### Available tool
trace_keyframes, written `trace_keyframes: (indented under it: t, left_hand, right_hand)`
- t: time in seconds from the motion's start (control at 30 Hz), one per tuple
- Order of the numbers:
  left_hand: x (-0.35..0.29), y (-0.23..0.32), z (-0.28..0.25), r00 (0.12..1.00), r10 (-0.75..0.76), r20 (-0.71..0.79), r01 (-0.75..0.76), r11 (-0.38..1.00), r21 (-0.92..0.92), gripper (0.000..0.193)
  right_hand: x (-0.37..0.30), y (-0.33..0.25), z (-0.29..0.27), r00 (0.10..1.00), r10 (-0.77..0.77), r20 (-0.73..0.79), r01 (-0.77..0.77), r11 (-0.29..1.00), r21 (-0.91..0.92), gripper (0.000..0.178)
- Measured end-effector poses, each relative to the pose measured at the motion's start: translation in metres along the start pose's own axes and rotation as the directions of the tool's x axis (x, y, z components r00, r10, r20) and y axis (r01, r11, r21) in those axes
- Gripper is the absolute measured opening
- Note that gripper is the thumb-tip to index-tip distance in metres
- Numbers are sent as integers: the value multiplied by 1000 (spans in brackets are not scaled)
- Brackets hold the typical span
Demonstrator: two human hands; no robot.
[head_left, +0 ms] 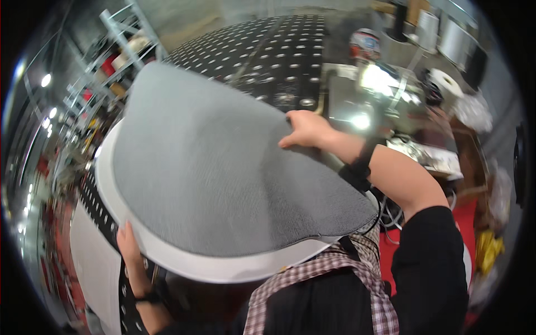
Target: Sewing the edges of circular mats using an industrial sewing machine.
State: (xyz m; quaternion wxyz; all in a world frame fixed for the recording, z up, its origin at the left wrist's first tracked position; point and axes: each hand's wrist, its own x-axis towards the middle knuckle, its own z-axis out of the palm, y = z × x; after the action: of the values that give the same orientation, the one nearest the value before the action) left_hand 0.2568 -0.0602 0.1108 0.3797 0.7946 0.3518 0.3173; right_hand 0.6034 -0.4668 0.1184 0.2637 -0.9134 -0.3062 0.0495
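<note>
A grey, half-round fabric mat (pixel 190 162) with a fine ribbed texture lies over a white rounded board (pixel 223 269), whose rim shows along the left and near sides. My right hand (pixel 306 129) grips the mat's straight far-right edge, thumb on top and the other fingers partly hidden. At the near left, my left hand (pixel 129 241) holds the white board's rim, its fingertips against the edge. The mat dips in a soft fold below my right hand. What lies beneath the board is mostly hidden.
Behind the mat stretches a black table (pixel 273 61) with rows of holes. A glossy work surface (pixel 363 106) stands at the right, with a white roll (pixel 445 82) beyond it. A pale panel (pixel 95 262) sits at lower left; metal shelving (pixel 128 30) rises at far left.
</note>
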Motion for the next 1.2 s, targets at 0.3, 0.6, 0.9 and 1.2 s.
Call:
trace_keyframes:
  t: [0.3, 0.6, 0.9, 1.2]
  left_hand:
    - [-45, 13, -26, 981, 70, -179, -100, 982, -161, 45]
    - [-62, 187, 113, 602, 789, -121, -798, 590, -120, 39]
    - [-219, 371, 269, 42, 999, 27, -685, 49, -727, 34]
    - [-338, 282, 332, -798, 325, 507, -66, 789, -611, 52]
  right_hand:
    - [-121, -67, -34, 884, -377, -275, 408, 911, 64, 33]
    - [-350, 0, -142, 468, -39, -883, 129, 991, 25, 40]
    - [-706, 10, -116, -162, 554, -817, -291, 764, 576, 46]
    - [-903, -1, 103, -499, 855, -144, -778, -368, 510, 47]
